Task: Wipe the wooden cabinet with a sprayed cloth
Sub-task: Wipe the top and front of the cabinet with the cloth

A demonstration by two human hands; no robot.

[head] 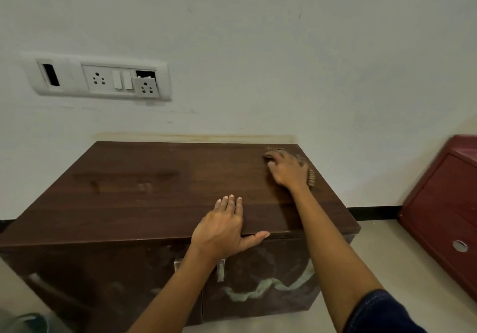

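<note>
White wall behind wooden cabinet [144,185]. Right hand [287,168] flat, pressing brown cloth [311,176] at far right corner; left hand [223,225] splayed, bracing front edge. Overlap strokes leftward, pressure even.

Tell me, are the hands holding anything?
The right hand presses a brownish cloth flat under its palm at the cabinet's far right corner. The left hand holds nothing; it rests on the front edge.

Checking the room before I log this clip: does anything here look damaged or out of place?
Yes. On the wall switch plate, the right socket module hangs askew, leaving a dark gap above it, and a module at the left end is missing. The cabinet doors carry pale smears near the handles.
</note>
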